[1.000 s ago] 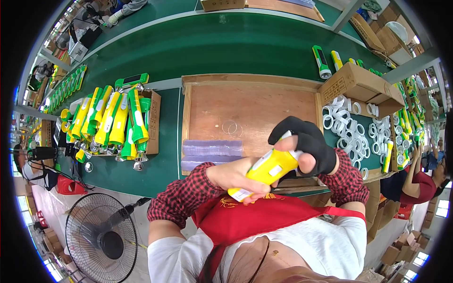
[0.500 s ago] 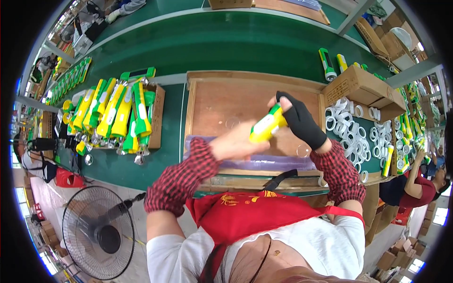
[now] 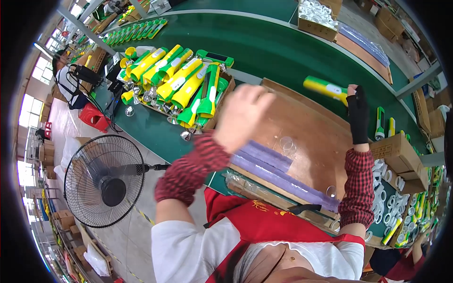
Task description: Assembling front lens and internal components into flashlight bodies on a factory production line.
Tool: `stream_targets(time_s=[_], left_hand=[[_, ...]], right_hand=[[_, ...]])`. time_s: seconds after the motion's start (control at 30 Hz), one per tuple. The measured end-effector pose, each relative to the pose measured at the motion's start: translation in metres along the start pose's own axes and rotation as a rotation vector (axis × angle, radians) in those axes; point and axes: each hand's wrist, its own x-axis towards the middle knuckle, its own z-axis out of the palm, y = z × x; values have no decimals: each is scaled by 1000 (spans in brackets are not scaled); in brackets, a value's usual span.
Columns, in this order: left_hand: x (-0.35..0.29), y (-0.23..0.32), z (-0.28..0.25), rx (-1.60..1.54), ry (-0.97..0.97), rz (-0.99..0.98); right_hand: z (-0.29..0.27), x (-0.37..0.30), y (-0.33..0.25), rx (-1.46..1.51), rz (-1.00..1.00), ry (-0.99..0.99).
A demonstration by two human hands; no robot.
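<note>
My right hand (image 3: pixel 357 111), in a black glove with bare fingertips, grips one end of a yellow-and-green flashlight (image 3: pixel 332 89) over the far edge of the wooden tray. The flashlight points leftward and its far end is blurred. My bare left hand (image 3: pixel 244 115), smeared by motion, is raised at the tray's left edge with its fingers loosely apart and nothing visible in them. Just left of it, yellow-and-green flashlight bodies (image 3: pixel 179 80) lie heaped in a box, with shiny reflector cups (image 3: pixel 186 136) among and below them.
The wooden tray (image 3: pixel 306 118) holds clear discs (image 3: pixel 287 143) and purple film strips (image 3: pixel 278 174). White rings (image 3: pixel 390 203) and an open cardboard box (image 3: pixel 398 153) are at right. Flashlights (image 3: pixel 380 123) stand beyond it. A black fan (image 3: pixel 104 181) stands at lower left.
My hands have parted: the right carries the flashlight away to the far right, and the left has let go and moved toward the heap. The whole view has turned leftward.
</note>
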Motion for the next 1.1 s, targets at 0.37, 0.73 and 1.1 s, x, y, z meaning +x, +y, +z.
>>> stream_targets(time_s=[0.37,0.73,1.1], left_hand=[[-26,-126,-46,348,-636,282],[9,-37,-18,-366,-127,94],[-41,71,46,-1328,-350,-359]], right_hand=[[2,19,150,-706,-161,0],[56,-81,-75,569,274,-414],[15,-129,-72,558,276,-473]])
